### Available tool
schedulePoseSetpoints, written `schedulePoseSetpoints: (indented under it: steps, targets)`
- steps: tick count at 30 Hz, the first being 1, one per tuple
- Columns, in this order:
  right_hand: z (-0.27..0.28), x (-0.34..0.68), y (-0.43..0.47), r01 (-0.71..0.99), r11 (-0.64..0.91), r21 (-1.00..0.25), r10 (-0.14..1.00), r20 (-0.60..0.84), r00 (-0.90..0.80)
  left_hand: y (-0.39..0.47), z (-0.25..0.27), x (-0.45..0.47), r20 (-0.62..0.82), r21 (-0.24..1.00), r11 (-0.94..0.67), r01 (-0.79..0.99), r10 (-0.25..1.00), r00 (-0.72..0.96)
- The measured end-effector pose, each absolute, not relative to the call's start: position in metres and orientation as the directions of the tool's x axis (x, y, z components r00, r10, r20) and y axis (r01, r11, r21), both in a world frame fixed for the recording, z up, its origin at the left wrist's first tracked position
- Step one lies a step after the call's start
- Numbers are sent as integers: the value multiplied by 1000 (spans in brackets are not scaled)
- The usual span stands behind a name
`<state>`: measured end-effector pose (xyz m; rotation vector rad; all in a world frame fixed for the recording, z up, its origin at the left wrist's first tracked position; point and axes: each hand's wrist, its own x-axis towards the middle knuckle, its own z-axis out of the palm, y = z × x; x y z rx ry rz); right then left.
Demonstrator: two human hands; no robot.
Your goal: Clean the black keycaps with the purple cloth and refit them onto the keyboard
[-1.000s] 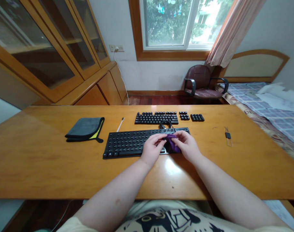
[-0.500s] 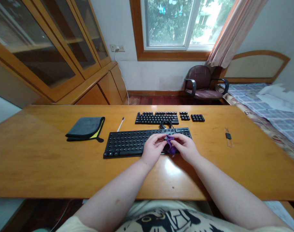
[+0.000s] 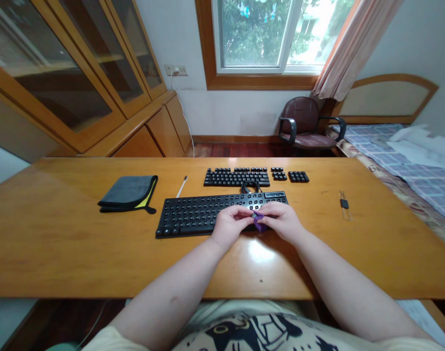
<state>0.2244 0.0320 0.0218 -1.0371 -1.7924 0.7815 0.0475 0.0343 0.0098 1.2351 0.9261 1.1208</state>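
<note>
Over the right part of a black keyboard (image 3: 189,215), my two hands meet with fingertips pinched together. My left hand (image 3: 228,225) is closed on a small dark piece that looks like a keycap (image 3: 254,215), mostly hidden by the fingers. My right hand (image 3: 284,222) pinches a purple cloth (image 3: 259,226) against that piece; a fold of the cloth hangs below the fingertips. The keyboard has its caps off, with bare switches showing. Behind it, loose black keycaps (image 3: 237,177) lie in rows, with smaller groups of keycaps (image 3: 298,177) to their right.
A folded grey cloth (image 3: 129,191) with a yellow underside lies left of the keyboard. Behind the keyboard are a small white-handled brush (image 3: 182,186) and a coiled black cable (image 3: 250,187). A wire keycap puller (image 3: 344,204) lies at the right on the wooden table (image 3: 79,258).
The purple cloth is bunched closer around the small piece, and less of both shows. My fingertips have drawn closer together and lower. The view has shifted slightly.
</note>
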Motion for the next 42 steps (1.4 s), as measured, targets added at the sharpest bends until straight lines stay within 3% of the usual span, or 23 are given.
schedulePoseSetpoints:
  steps: [12,20,28,34,39,42]
  targets:
    - [24,214,24,464,457,-759,879,465,-105,33,4,56,30,983,6,-181,981,194]
    - [23,216,26,410,448,-795,891,436,-128,39,-1,47,166,986,-168,-6,966,196]
    - [22,216,28,425,498,-756,865,465,-186,38,2,48,180,983,-166,-75,954,239]
    - [23,217,28,425,509,-748,858,481,-181,38,8,47,279,959,-282,-13,940,194]
    - [20,220,30,452,503,-737,859,482,-171,40,4,49,205,976,-186,-112,959,198]
    - [19,221,29,453,509,-732,857,478,-190,40,3,48,254,967,-246,-66,953,163]
